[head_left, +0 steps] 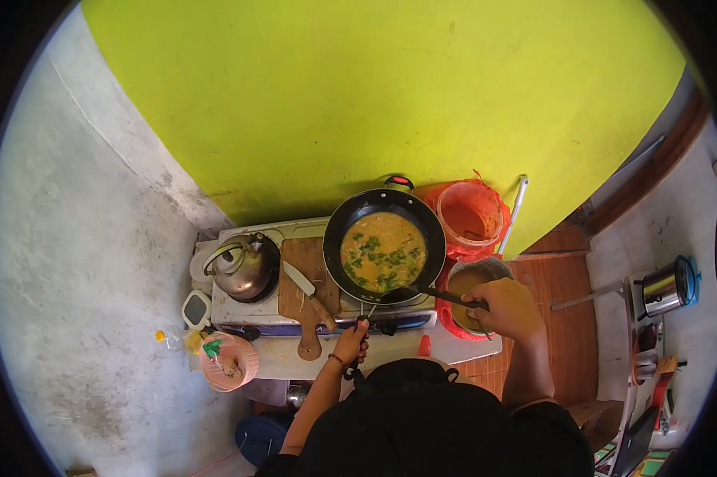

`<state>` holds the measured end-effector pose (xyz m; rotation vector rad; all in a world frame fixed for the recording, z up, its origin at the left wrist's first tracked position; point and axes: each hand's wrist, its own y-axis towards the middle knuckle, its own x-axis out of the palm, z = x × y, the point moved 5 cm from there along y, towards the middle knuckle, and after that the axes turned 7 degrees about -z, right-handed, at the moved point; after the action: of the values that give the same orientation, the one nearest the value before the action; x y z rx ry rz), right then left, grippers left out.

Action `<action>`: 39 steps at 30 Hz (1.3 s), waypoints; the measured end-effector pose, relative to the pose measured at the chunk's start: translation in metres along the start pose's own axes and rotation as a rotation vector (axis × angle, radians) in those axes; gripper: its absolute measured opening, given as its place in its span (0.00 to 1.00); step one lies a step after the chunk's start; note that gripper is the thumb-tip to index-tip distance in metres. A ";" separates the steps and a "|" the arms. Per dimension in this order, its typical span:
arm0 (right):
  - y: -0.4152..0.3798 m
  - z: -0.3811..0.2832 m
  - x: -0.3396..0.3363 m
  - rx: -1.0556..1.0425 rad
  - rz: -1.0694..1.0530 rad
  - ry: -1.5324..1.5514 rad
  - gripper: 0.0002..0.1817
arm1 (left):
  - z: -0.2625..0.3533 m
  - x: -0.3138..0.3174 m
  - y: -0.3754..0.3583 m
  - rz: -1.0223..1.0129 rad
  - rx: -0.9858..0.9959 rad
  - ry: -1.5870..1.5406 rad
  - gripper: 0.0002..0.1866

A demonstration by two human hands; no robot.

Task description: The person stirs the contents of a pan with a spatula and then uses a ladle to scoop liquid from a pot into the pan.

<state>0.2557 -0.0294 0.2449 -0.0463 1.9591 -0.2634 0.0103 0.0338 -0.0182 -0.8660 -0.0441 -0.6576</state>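
A black wok (pixel 334 274) sits on the stove, with a yellow-orange soupy dish (pixel 382 248) and green leaves in it. My left hand (pixel 349 345) is closed around the wok's handle (pixel 363 324) at the near side. Right of the wok, my right hand (pixel 504 308) grips the handle of a black ladle (pixel 452 297). The ladle's dark head lies over the wok's near rim. Under my right hand and the ladle's handle is a pot (pixel 497 269) of brownish liquid, partly hidden by them.
A knife (pixel 299 278) rests on a wooden cutting board (pixel 309 343) left of the wok. Further left stands a metal kettle (pixel 243 274). A red-lined bucket (pixel 458 208) is behind the pot. Near the wall are a pink basket (pixel 239 378) and a green wall (pixel 374 95) rises behind.
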 end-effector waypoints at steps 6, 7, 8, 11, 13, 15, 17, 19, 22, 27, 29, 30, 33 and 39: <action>0.023 0.004 0.045 -0.124 0.040 0.123 0.08 | 0.000 0.001 0.000 0.001 -0.002 -0.014 0.26; 0.022 0.003 0.041 -0.122 0.050 0.129 0.08 | 0.000 0.000 0.001 0.002 -0.001 -0.028 0.26; 0.021 0.002 0.036 -0.121 0.058 0.135 0.09 | 0.000 -0.001 0.002 0.002 -0.002 -0.026 0.26; 0.014 0.004 0.020 -0.109 -0.005 0.081 0.12 | -0.002 -0.002 0.002 0.002 -0.005 -0.024 0.26; 0.019 0.001 0.025 -0.139 -0.005 0.096 0.11 | -0.001 -0.001 0.002 0.002 0.003 -0.022 0.27; 0.028 -0.002 0.036 -0.141 -0.009 0.116 0.11 | 0.000 0.000 0.002 0.006 0.007 -0.011 0.27; 0.037 -0.006 0.049 -0.119 -0.023 0.146 0.12 | -0.001 -0.001 0.003 0.001 0.010 -0.012 0.27; 0.038 -0.003 0.047 -0.091 -0.028 0.213 0.13 | -0.005 -0.003 0.007 -0.015 0.009 -0.027 0.27; 0.040 0.003 0.046 -0.086 -0.002 0.374 0.14 | -0.003 -0.002 0.004 0.002 0.004 -0.009 0.27; 0.052 0.007 0.075 0.003 -0.166 0.590 0.14 | -0.002 -0.001 0.004 0.013 0.000 -0.008 0.27; 0.054 0.010 0.093 0.126 -0.326 0.706 0.14 | -0.003 -0.002 0.005 0.008 -0.002 -0.010 0.27; 0.055 0.011 0.096 0.129 -0.315 0.714 0.14 | -0.003 -0.002 0.005 0.008 -0.004 -0.010 0.27; 0.059 0.016 0.107 0.133 -0.272 0.710 0.15 | -0.004 -0.002 0.005 0.009 -0.006 -0.014 0.27; 0.067 0.017 0.108 0.112 -0.158 0.722 0.15 | 0.000 0.000 0.001 0.023 -0.002 0.002 0.27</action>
<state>0.2349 0.0160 0.1272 -0.0352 2.6567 -0.5498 0.0107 0.0347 -0.0193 -0.8664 -0.0320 -0.6371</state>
